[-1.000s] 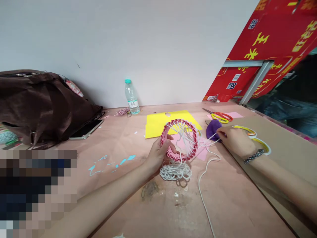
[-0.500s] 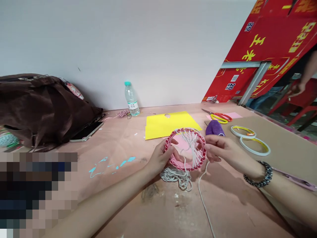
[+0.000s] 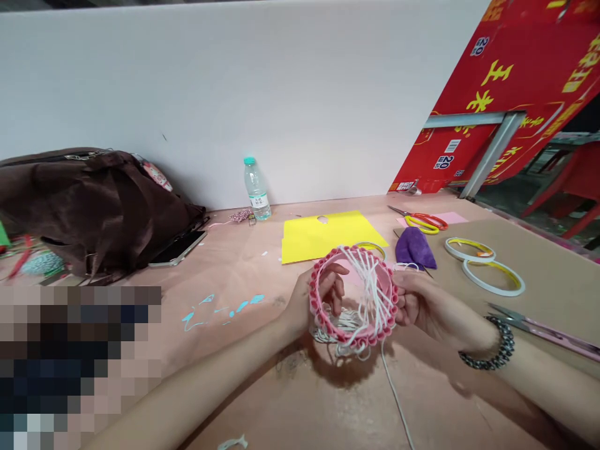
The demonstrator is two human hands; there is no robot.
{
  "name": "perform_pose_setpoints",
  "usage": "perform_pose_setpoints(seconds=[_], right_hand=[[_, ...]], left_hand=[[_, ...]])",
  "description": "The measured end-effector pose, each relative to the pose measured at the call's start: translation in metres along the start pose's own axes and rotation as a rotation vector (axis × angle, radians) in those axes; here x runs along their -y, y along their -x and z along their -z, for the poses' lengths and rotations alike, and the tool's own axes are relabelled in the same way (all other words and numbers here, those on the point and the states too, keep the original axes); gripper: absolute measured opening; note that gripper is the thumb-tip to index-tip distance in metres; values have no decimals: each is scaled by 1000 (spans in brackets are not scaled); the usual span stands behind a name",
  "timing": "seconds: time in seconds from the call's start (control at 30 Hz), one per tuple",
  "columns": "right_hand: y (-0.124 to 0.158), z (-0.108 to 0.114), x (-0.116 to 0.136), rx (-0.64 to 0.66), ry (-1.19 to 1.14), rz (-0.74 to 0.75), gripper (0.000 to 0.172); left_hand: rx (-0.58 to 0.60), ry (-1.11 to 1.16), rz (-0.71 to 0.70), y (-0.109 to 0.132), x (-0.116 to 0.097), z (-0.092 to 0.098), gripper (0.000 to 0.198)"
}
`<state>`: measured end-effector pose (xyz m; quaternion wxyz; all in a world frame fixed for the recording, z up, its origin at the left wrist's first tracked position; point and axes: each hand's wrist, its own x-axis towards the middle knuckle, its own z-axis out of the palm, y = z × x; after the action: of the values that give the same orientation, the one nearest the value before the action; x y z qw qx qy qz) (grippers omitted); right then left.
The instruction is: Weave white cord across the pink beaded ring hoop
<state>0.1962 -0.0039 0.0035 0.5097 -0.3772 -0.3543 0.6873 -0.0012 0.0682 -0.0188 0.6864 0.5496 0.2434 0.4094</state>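
A pink ring with a scalloped rim point(image 3: 315, 306) is held up above the table, tilted so its opening faces me. White cord point(image 3: 370, 281) is strung across the ring, crowded toward its right half. My left hand point(image 3: 304, 300) grips the left rim, the fingers curling in through the opening. At the right rim my right hand point(image 3: 417, 300) is closed, fingertips against the ring; whether cord is pinched there too is hidden. A loose white pile of cord point(image 3: 349, 320) shows behind and below the ring. One strand runs down toward the front edge.
Behind the ring lie yellow sheets point(image 3: 328, 234). To the right are a purple cloth point(image 3: 415, 247), red-and-yellow scissors point(image 3: 424, 223), tape rolls point(image 3: 494, 278) and pink-handled scissors point(image 3: 539, 328). A water bottle point(image 3: 257, 190), phone point(image 3: 178, 249) and brown bag point(image 3: 94, 206) stand left.
The ring has turned and tipped more toward me, and the cords across it now look tighter. My right hand has moved down and closed in at the rim. The view has shifted slightly left.
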Motion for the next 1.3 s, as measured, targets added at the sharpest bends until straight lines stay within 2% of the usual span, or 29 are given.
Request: perform_pose_setpoints(seconds=[0.17, 0.23, 0.3, 0.37, 0.43, 0.57, 0.67, 0.73, 0.83, 0.9, 1.1, 1.17, 1.3], right_hand=[[-1, -1, -10, 95, 26, 26, 24], [-1, -2, -14, 104, 35, 19, 22], [0, -2, -16, 93, 32, 8, 22], [-1, -2, -17, 84, 38, 25, 24], [-2, -1, -15, 60, 49, 77, 25], [-7, 6, -3, -119, 90, 179, 21], [-9, 12, 7, -239, 192, 234, 24], [-8, 14, 10, -257, 270, 271, 24], [-6, 14, 10, -215, 284, 309, 26], [-6, 12, 8, -169, 262, 307, 32], [-7, 7, -2, 129, 485, 86, 47], [-7, 6, -6, 175, 531, 61, 42], [-9, 6, -10, 162, 615, 67, 22]], left_hand=[[-153, -405, -244, 14, 9, -2, 16], [-160, -538, -303, 17, 8, -6, 13], [-139, -600, -290, 18, 6, -9, 13], [-115, -555, -236, 17, 5, -10, 13], [-99, -403, -148, 16, 3, -9, 17], [-89, -76, -6, 13, 0, 1, 31], [-56, 11, 58, 9, -3, 8, 48], [-44, 6, 106, 7, -2, 10, 45], [-63, 42, 168, 3, 0, 9, 35], [-81, 125, 168, 0, 2, 8, 34], [-68, 277, 131, -7, 4, 12, 39], [-58, 293, 141, -7, 4, 12, 36], [-29, 298, 158, -5, 2, 10, 35]])
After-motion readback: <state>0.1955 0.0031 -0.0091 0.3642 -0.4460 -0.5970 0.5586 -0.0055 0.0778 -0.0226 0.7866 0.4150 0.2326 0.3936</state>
